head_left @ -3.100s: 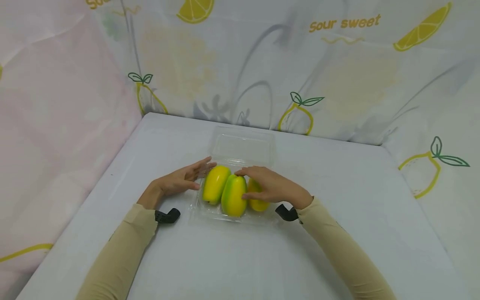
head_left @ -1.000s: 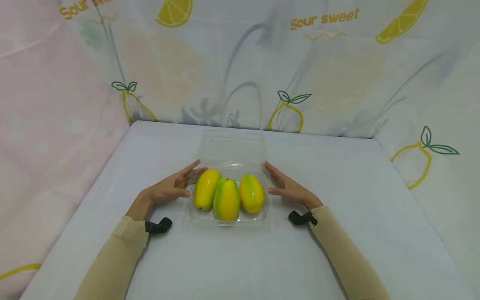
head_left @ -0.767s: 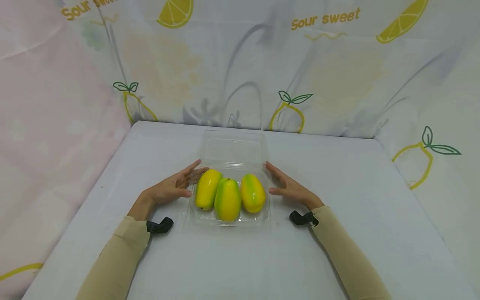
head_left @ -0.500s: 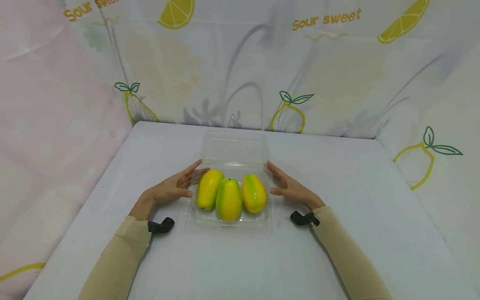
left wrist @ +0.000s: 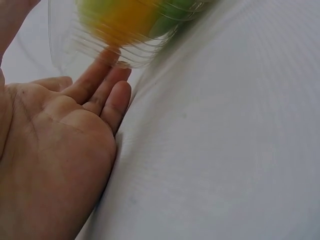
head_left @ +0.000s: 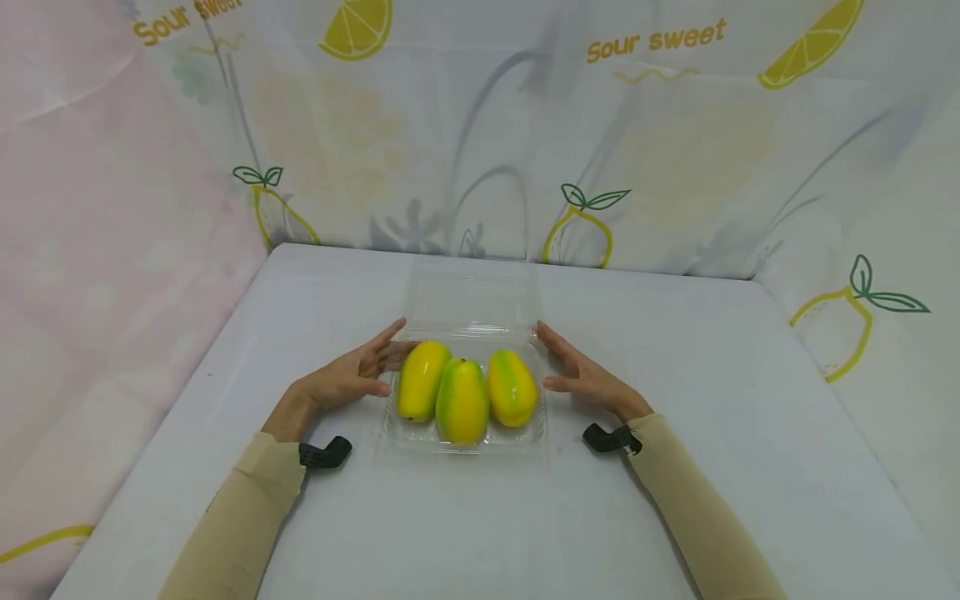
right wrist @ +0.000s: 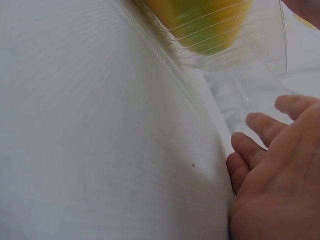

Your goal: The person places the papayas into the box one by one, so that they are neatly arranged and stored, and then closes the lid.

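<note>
Three yellow-green oblong fruits that look like papayas lie side by side in a clear plastic clamshell box: the left fruit, the middle fruit and the right fruit. The box's transparent lid is folded back flat behind it. My left hand stands at the box's left side, fingers extended and thumb apart; in the left wrist view its fingertips meet the ribbed wall. On the other side, my right hand has its fingers spread beside the box, holding nothing.
The white table carries the box near its middle. A fabric backdrop printed with lemons rises behind the far edge, and a pinkish side cloth hangs at the left. Black wrist cameras sit by both sleeves.
My right hand has drawn back rightward from over the right fruit to beside the box. My left hand stays at the left side. Over the last second only the view shifts slightly.
</note>
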### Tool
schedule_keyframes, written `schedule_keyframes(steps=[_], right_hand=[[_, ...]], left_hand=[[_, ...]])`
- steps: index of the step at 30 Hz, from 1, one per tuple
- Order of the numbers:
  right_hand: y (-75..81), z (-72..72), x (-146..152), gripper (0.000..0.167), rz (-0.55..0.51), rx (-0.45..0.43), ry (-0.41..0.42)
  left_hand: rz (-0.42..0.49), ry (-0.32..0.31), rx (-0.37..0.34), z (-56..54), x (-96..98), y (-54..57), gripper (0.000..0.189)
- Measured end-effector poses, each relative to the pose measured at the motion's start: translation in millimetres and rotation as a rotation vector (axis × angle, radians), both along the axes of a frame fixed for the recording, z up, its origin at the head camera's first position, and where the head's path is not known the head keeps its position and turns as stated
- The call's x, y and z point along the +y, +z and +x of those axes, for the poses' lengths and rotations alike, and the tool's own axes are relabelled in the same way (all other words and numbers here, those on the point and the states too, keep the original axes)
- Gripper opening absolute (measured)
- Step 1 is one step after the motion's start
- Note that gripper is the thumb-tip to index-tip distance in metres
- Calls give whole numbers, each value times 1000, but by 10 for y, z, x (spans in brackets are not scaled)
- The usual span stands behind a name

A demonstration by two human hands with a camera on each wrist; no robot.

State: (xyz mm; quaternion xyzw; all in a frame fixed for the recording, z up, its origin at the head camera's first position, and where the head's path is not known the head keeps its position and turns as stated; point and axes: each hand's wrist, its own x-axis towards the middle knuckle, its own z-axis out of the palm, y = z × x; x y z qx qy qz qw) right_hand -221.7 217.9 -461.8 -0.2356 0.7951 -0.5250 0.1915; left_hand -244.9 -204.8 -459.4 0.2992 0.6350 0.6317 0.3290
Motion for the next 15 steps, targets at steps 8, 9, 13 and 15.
schedule_keyframes(steps=[8,9,13,15], right_hand=[[-21,-14,6,91,-127,11,44],[-20,-15,4,90,-145,11,49],[-31,-21,7,88,-161,19,51],[-38,-24,11,86,-161,18,48]], left_hand=[[57,-12,0,-4,3,-20,108],[58,-12,0,-2,4,-15,108],[69,-11,-4,-2,4,-10,107],[74,-12,-8,-5,3,-12,107]])
